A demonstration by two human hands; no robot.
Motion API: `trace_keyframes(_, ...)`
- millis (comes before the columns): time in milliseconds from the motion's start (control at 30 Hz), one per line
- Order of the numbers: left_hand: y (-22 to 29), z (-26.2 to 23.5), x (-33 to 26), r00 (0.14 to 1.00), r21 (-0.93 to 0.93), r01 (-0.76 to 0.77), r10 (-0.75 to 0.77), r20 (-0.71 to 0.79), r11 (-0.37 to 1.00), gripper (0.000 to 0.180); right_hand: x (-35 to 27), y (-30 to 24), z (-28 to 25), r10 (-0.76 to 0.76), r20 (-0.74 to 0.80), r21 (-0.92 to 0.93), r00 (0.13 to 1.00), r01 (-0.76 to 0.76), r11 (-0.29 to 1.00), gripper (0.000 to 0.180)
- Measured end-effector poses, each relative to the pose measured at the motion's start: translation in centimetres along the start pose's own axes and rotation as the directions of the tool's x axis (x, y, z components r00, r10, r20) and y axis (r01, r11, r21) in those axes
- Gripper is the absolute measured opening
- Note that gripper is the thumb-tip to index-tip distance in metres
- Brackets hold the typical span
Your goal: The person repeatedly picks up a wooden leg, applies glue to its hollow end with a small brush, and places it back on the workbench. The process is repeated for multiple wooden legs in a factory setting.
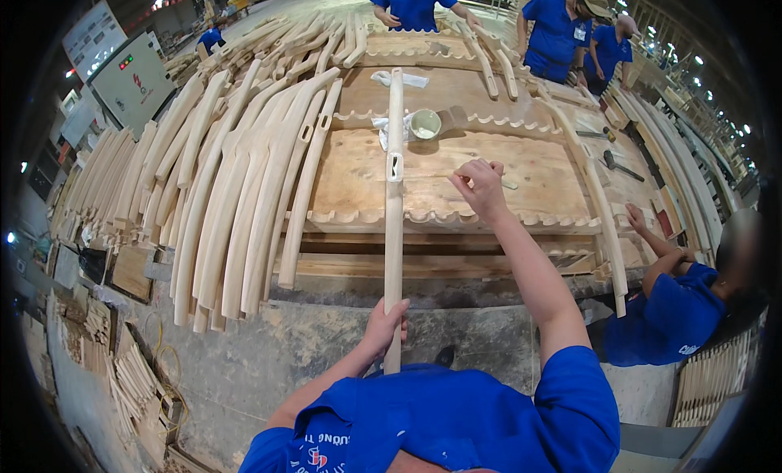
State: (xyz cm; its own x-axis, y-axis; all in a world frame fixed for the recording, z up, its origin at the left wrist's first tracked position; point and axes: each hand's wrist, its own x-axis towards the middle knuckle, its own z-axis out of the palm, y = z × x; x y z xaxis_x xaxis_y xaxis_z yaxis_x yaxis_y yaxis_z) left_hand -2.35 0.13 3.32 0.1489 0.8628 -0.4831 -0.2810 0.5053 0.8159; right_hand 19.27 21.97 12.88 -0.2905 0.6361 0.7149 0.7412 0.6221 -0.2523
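Observation:
My left hand (383, 328) is wrapped round the near end of a long pale wooden chair leg (394, 253). The leg points straight away from me across the workbench and has an oblong slot with a dark opening partway along. To the right of that slot, my right hand (482, 189) hovers over the bench with its fingers pinched together; whatever they hold, if anything, is too small to name. Beyond it stands a small pot (425, 124) of pale paste. A white cloth (394, 134) lies beside the pot, and a small pale stick (510, 184) is just past my right wrist.
Many curved wooden legs (269, 171) are stacked at the left. Scalloped wooden rails (505, 219) cross the workbench (350, 176). Two hammers, one nearer (623, 165), lie at the right. A co-worker (668, 310) sits close on the right; several others stand beyond.

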Motion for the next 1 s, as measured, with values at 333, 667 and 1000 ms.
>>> trace_keyframes(333, 0.8, 0.2, -0.8, 1.000, 0.004, -0.010, 0.010, -0.006, 1.000, 0.029, 0.1, -0.1, 1.0, 0.114, -0.037, -0.095, 0.993, -0.117, 0.989, 0.018)
trace_keyframes(667, 0.8, 1.0, -0.9, 0.999, -0.036, -0.034, 0.034, -0.003, 0.999, 0.029, 2.9, -2.8, -2.8, -0.131, 0.060, -0.302, 0.990, 0.144, 0.942, 0.011)
trace_keyframes(1000, 0.0, 0.5, -0.7, 0.991, -0.047, -0.130, 0.132, 0.036, 0.990, 0.029, 11.7, -13.1, -1.2, -0.376, 0.660, -0.544, 0.650, 0.759, 0.357, 0.010)
